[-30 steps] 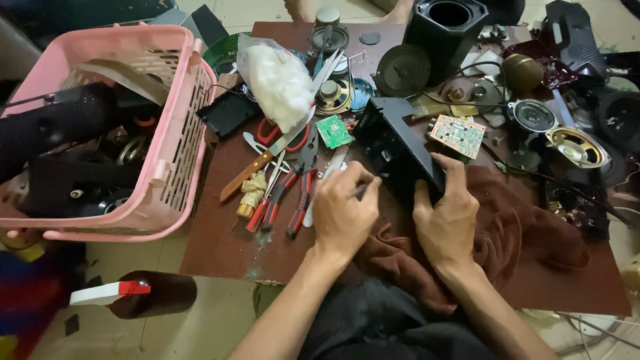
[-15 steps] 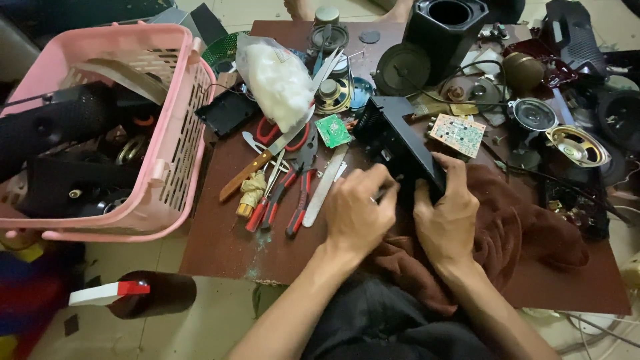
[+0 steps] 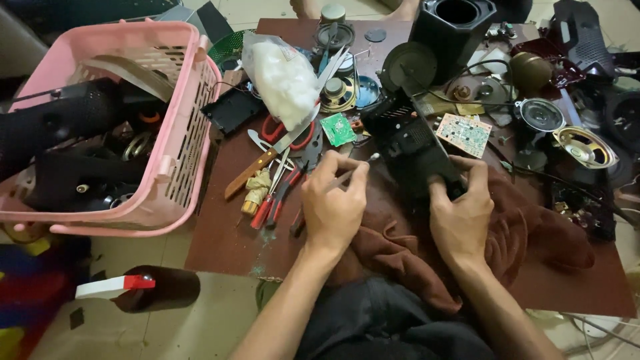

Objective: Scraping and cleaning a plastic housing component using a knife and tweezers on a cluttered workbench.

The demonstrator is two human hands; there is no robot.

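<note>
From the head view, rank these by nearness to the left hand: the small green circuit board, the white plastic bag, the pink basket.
Measured from the left hand:
1. Small green circuit board, just beyond the hand, toward the middle of the board.
2. White plastic bag, farther back and slightly left.
3. Pink basket, off the left side; its near wall still lies farther than the bag.

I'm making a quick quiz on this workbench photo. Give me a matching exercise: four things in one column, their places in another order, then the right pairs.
Things:
1. pink basket
2. small green circuit board
3. black speaker housing
4. bag of white stuffing

Places:
A. gripped at its near end by the right hand
B. far left of the board
C. just left of the speaker housing's far end
D. beyond the scissors and knife

Pairs: 1-B, 2-C, 3-A, 4-D
</note>
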